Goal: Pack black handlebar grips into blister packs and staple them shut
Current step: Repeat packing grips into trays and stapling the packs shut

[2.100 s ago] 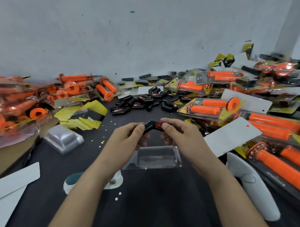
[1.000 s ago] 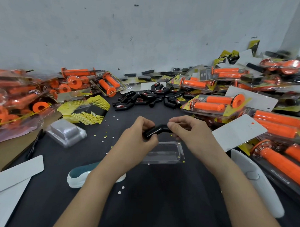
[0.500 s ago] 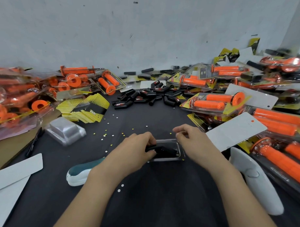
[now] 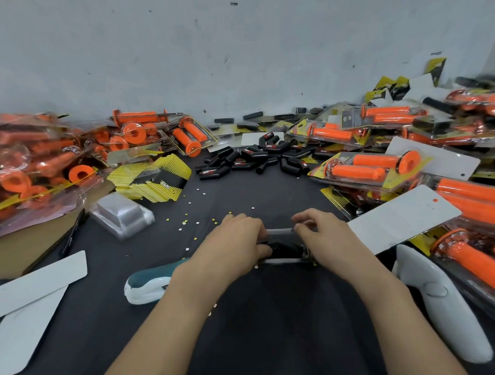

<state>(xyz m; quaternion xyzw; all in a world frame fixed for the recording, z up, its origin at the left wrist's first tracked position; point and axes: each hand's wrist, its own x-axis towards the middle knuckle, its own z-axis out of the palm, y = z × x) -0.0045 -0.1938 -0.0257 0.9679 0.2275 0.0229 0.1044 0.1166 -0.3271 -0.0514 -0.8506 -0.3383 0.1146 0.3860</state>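
Fingers: those of the left hand (image 4: 236, 243) are curled close over the left end of the black grip (image 4: 287, 248); those of the right hand (image 4: 330, 240) are narrow, pinching the far right rim of the blister pack (image 4: 281, 232).
Black grip: matt rubber, bent tube shape, lying inside the pack at the centre of the frame, between the two hands.
Blister pack: thin clear plastic, shallow rectangular tray with a glossy rim, flat on the table (image 4: 263, 333).
Table: covered in dull black material, scattered with tiny pale and yellow paper dots (image 4: 190, 202).
Loose black grips (image 4: 250, 159): small heap of bent tubes with red and white labels, upper centre, unpacked.
Stapler (image 4: 147, 282): smooth teal and white plastic, rounded, lower left, partly under the left forearm.
Clear shells (image 4: 122, 213): nested stack of moulded plastic, left of centre.
Printed cards (image 4: 156, 181): yellow mesh pattern on black, fanned, left of centre.
White cards (image 4: 402, 218): plain, flat, round-cornered; one at right, more at lower left.
Orange grips (image 4: 365, 169): ribbed tubes with flanged ends, sealed in clear packs on yellow cards, heaped at left and right.
White tool (image 4: 444, 309): smooth curved plastic body, lower right.
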